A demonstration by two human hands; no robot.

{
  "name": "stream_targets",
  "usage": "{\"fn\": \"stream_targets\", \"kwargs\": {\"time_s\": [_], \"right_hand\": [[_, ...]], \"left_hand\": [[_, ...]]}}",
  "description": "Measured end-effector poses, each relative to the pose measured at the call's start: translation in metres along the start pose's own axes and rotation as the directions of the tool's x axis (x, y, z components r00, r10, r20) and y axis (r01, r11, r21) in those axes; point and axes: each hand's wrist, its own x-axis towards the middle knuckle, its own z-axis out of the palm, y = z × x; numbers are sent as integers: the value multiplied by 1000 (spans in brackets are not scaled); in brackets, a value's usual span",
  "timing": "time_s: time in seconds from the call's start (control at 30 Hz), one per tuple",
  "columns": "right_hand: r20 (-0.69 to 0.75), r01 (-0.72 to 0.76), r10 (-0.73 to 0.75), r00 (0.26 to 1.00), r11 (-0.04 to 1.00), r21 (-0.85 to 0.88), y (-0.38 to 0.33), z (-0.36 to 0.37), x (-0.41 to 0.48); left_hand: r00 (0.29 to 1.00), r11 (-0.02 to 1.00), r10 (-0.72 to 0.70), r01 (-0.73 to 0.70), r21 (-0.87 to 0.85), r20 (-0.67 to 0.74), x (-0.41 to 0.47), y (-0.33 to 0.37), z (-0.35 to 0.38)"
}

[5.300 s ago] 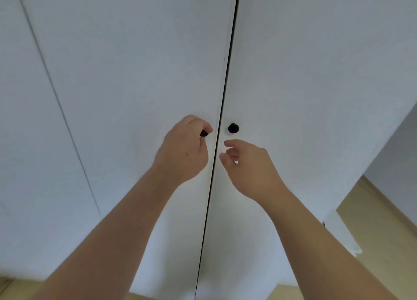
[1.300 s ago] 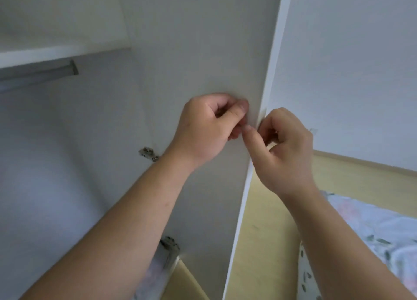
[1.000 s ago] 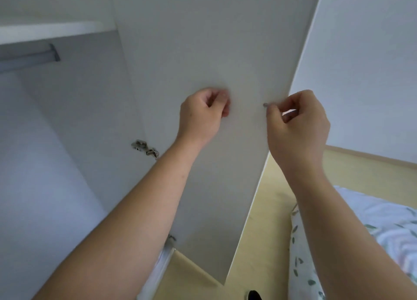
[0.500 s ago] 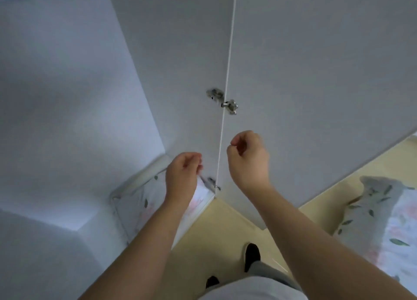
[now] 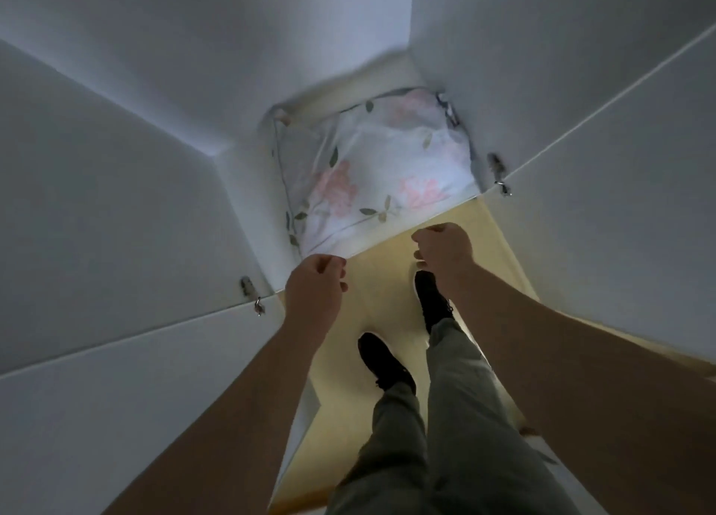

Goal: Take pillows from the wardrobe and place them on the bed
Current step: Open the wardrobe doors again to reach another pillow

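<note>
Now: wardrobe doors (image 5: pixel 116 398) open, exposing floral pillow (image 5: pixel 372 173) at 12 o'clock. Fingers curled, grip empty on left hand (image 5: pixel 315 286), right hand (image 5: pixel 443 249) near its front edge; probably readying two-handed lift.

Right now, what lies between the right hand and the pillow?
Only the wardrobe's white front edge; otherwise the stretch from right hand to pillow is bare, in the head view.

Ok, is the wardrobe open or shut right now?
Open. Both doors stand swung wide, left door and right door, hinges exposed, and the floral pillow inside is in plain view.
</note>
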Motion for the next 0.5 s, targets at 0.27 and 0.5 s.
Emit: {"fn": "stream_targets", "kwargs": {"time_s": [0.27,0.5], "right_hand": [[155,-294,259,954,912,287,51,67,209],[253,-357,306,918,914,192,68,112,338]], "left_hand": [[981,978,-192,195,-77,39,144,-92,93],[962,953,-266,271,-136,56,206,-147,130]]}}
